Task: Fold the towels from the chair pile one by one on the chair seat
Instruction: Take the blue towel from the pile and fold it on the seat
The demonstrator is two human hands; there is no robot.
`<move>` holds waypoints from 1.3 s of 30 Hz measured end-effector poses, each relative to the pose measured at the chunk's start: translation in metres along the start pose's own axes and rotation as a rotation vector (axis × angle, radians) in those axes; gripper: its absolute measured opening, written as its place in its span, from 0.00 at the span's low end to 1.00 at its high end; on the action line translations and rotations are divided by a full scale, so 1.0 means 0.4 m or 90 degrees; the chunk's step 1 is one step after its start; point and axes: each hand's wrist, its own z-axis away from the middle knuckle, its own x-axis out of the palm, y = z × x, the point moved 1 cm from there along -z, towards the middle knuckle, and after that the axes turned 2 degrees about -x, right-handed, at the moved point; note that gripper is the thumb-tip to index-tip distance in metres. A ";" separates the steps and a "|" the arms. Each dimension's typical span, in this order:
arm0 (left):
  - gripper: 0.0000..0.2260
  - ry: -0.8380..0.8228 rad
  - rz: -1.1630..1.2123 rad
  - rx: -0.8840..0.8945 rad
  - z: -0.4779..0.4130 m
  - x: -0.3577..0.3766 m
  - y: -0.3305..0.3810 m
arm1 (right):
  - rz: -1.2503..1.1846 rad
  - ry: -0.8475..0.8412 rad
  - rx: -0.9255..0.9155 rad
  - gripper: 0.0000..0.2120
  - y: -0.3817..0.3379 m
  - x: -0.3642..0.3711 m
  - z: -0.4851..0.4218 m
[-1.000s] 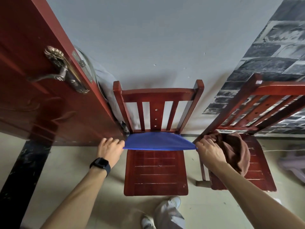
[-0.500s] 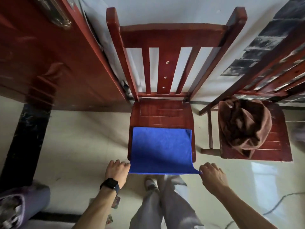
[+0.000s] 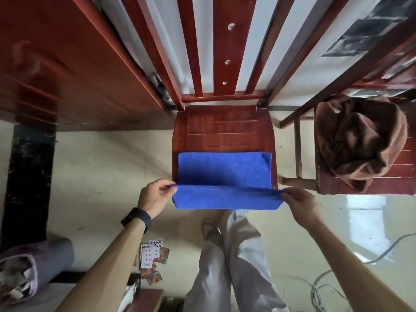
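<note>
A blue towel (image 3: 225, 170) lies across the front half of the red wooden chair seat (image 3: 222, 127), its near edge lifted off the seat's front. My left hand (image 3: 155, 194) pinches the towel's near left corner. My right hand (image 3: 299, 201) pinches the near right corner. The lifted strip between them is turned up and back toward the seat. On a second chair (image 3: 326, 183) to the right sits a crumpled pile of brown towels (image 3: 360, 140).
A red door (image 3: 67, 64) stands at the left, close to the chair back. Playing cards (image 3: 153, 255) are scattered on the floor by my feet. A grey bag (image 3: 29, 266) lies at lower left and cables (image 3: 326, 289) trail at lower right.
The towel was laid down over the seat with its near edge overhanging; both hands have since lifted that near edge up and back toward the seat. The camera has tilted further down.
</note>
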 end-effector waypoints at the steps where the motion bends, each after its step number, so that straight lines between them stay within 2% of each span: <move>1: 0.05 0.015 0.033 -0.006 -0.030 0.004 0.009 | -0.012 0.010 -0.004 0.05 -0.011 0.007 -0.027; 5: 0.06 0.061 0.072 -0.004 -0.143 0.020 0.032 | 0.002 0.053 -0.037 0.05 -0.073 0.023 -0.144; 10: 0.06 0.066 0.015 0.008 -0.224 0.036 0.044 | 0.004 0.035 -0.054 0.05 -0.097 0.040 -0.268; 15: 0.06 0.076 -0.027 -0.005 -0.275 0.058 0.040 | 0.105 0.017 -0.075 0.07 -0.109 0.061 -0.324; 20: 0.06 0.087 -0.084 -0.012 -0.317 0.074 0.053 | 0.141 0.017 -0.079 0.08 -0.096 0.077 -0.361; 26: 0.09 0.086 -0.293 -0.008 -0.342 0.087 0.071 | 0.201 0.002 -0.140 0.11 -0.097 0.086 -0.388; 31: 0.05 0.071 -0.409 0.011 -0.358 0.087 0.097 | 0.285 -0.005 -0.186 0.08 -0.111 0.080 -0.403; 36: 0.05 0.083 -0.487 0.109 -0.328 0.039 0.131 | 0.292 -0.039 -0.250 0.05 -0.143 0.028 -0.391; 39: 0.07 0.180 -0.468 0.200 -0.279 -0.035 0.148 | 0.283 0.013 -0.315 0.07 -0.162 -0.039 -0.365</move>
